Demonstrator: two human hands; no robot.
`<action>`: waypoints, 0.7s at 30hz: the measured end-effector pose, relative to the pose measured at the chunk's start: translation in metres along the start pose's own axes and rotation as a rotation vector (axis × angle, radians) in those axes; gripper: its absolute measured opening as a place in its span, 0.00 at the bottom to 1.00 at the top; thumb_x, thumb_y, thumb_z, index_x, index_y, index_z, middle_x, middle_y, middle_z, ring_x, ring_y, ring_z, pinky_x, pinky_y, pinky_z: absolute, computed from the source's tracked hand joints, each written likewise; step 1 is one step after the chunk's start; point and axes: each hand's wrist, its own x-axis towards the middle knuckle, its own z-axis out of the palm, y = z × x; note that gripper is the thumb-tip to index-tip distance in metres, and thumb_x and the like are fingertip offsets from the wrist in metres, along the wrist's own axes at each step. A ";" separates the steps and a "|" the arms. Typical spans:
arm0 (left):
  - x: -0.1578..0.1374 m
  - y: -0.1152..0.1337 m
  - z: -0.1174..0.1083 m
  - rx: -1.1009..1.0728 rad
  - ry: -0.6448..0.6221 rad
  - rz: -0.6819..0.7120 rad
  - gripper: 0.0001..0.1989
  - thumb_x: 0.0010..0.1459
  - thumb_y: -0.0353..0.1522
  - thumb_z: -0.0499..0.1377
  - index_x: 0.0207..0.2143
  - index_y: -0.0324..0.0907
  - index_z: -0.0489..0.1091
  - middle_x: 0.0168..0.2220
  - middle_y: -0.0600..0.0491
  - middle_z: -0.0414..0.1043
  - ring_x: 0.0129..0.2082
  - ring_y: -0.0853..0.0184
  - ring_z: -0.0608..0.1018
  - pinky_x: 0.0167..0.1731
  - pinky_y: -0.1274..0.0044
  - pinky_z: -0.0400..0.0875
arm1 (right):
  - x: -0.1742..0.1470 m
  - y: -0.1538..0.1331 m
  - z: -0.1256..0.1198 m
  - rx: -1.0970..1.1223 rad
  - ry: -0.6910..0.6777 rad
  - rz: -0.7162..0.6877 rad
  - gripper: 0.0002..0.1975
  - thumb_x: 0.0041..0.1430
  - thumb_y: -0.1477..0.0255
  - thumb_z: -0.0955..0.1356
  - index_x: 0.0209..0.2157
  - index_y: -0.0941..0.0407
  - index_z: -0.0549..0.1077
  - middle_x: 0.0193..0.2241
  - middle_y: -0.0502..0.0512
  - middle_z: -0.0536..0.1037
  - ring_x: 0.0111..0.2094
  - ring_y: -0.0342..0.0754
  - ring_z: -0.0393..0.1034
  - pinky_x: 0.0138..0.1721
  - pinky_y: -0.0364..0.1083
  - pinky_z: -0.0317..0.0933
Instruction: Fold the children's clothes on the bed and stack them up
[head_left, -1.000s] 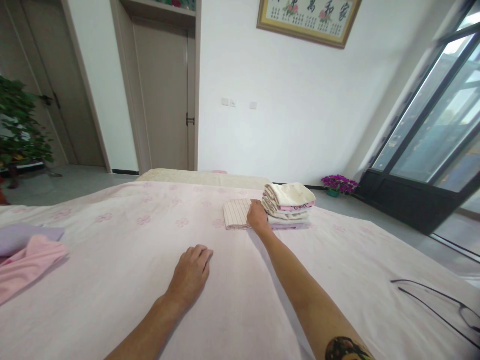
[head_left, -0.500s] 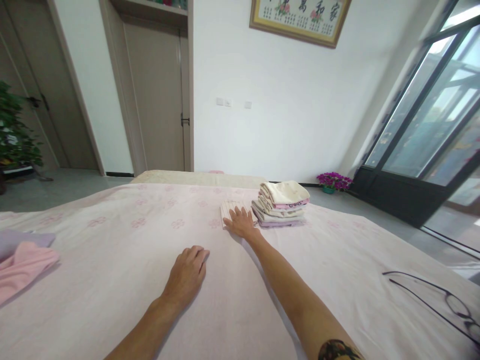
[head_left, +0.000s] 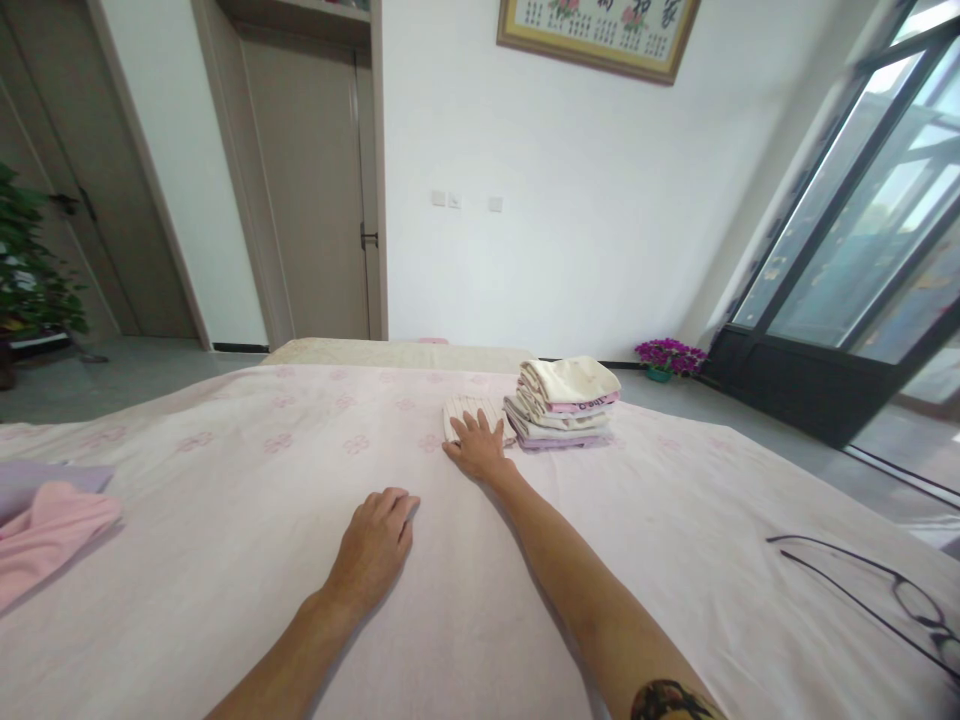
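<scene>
My right hand (head_left: 480, 446) lies with spread fingers on a folded cream cloth with thin stripes (head_left: 459, 412); part of the cloth is hidden beneath it. Just right of that cloth stands a stack of folded clothes (head_left: 564, 402), cream on top, with pink, white and lilac layers lower down. Nearer to me, my left hand (head_left: 379, 540) rests on the pale pink sheet (head_left: 247, 540). Its fingers are curled and close together, and no object shows in them.
Pink fabric (head_left: 60, 535) and lilac cloth (head_left: 71, 477) lie at the left edge. Black-framed glasses (head_left: 892, 590) lie at the right. Beyond the bed are a grey-brown door (head_left: 315, 190), a purple flower pot (head_left: 667, 358) and a dark-framed glass door (head_left: 847, 220).
My right hand has shifted slightly towards me and left on the striped cloth, whose far part shows more and looks slightly rumpled. My left hand stays in place.
</scene>
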 end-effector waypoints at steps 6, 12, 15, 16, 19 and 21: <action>0.000 0.000 -0.002 -0.012 -0.007 -0.007 0.18 0.61 0.26 0.50 0.50 0.44 0.71 0.49 0.48 0.71 0.47 0.60 0.70 0.51 0.68 0.63 | -0.001 0.003 -0.001 -0.008 -0.005 -0.004 0.32 0.63 0.50 0.57 0.65 0.46 0.56 0.68 0.55 0.52 0.69 0.62 0.33 0.61 0.71 0.23; -0.001 -0.001 -0.001 0.000 0.000 0.001 0.17 0.61 0.26 0.50 0.50 0.43 0.71 0.49 0.48 0.71 0.47 0.60 0.70 0.50 0.69 0.63 | -0.004 0.019 0.000 0.039 -0.033 0.006 0.41 0.60 0.45 0.59 0.68 0.50 0.51 0.70 0.57 0.46 0.69 0.61 0.30 0.63 0.66 0.22; -0.001 -0.001 0.000 -0.002 0.010 0.011 0.17 0.61 0.26 0.50 0.49 0.43 0.71 0.48 0.48 0.71 0.47 0.61 0.70 0.50 0.69 0.63 | -0.005 0.026 -0.001 0.051 -0.052 0.023 0.41 0.59 0.44 0.59 0.68 0.51 0.51 0.70 0.57 0.45 0.69 0.60 0.30 0.63 0.66 0.22; -0.001 -0.001 0.000 -0.006 0.013 0.013 0.17 0.61 0.26 0.50 0.49 0.43 0.71 0.48 0.48 0.71 0.47 0.61 0.70 0.50 0.69 0.63 | -0.005 0.028 -0.002 0.051 -0.065 0.022 0.41 0.60 0.45 0.59 0.68 0.50 0.51 0.70 0.57 0.45 0.69 0.60 0.31 0.63 0.66 0.22; -0.001 -0.001 -0.002 -0.023 0.015 0.013 0.16 0.61 0.26 0.50 0.48 0.43 0.71 0.47 0.48 0.71 0.46 0.61 0.70 0.49 0.70 0.63 | -0.012 0.032 -0.005 0.036 -0.105 0.007 0.39 0.62 0.47 0.58 0.68 0.51 0.50 0.70 0.56 0.44 0.70 0.58 0.32 0.64 0.63 0.25; -0.001 -0.001 -0.004 -0.033 0.014 0.015 0.16 0.61 0.26 0.50 0.48 0.43 0.71 0.47 0.48 0.71 0.46 0.62 0.70 0.49 0.70 0.63 | -0.023 0.032 -0.006 0.003 -0.095 0.012 0.37 0.64 0.50 0.58 0.68 0.53 0.49 0.70 0.58 0.43 0.70 0.58 0.31 0.65 0.62 0.28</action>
